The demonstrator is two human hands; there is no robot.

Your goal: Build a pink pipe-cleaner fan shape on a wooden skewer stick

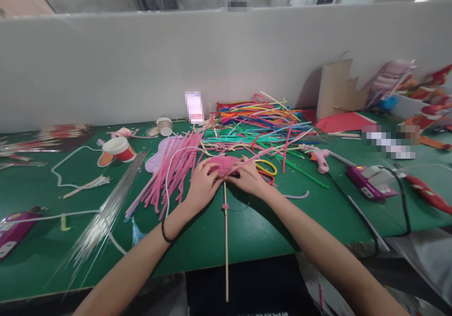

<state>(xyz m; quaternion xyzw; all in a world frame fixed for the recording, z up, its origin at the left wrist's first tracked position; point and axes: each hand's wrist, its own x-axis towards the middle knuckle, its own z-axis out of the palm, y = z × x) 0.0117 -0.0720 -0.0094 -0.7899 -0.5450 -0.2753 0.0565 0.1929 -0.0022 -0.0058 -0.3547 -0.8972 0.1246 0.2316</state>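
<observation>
My left hand (pixel 204 180) is closed on the left side of a pink fuzzy piece (pixel 226 164), apparently wound from pipe cleaners. On its right side, my right hand (pixel 249 177) pinches the piece near its lower middle, where a loose pink pipe cleaner (pixel 273 150) runs up to the right. A thin wooden stick (pixel 226 255) extends from under the piece toward me, past the table edge. Partway along the stick sits a small pink wrap (pixel 225 206). The fingertips partly cover the piece. Beside my left hand lies a bundle of pink pipe cleaners (pixel 173 177).
Coloured pipe cleaners (pixel 261 116) are heaped behind my hands. A pink glue gun (pixel 320 159) and a purple power strip (pixel 370 184) lie to the right. Leftward are thin metal wires (pixel 106 217), a paper cup (pixel 124 150) and a white cable (pixel 58 177).
</observation>
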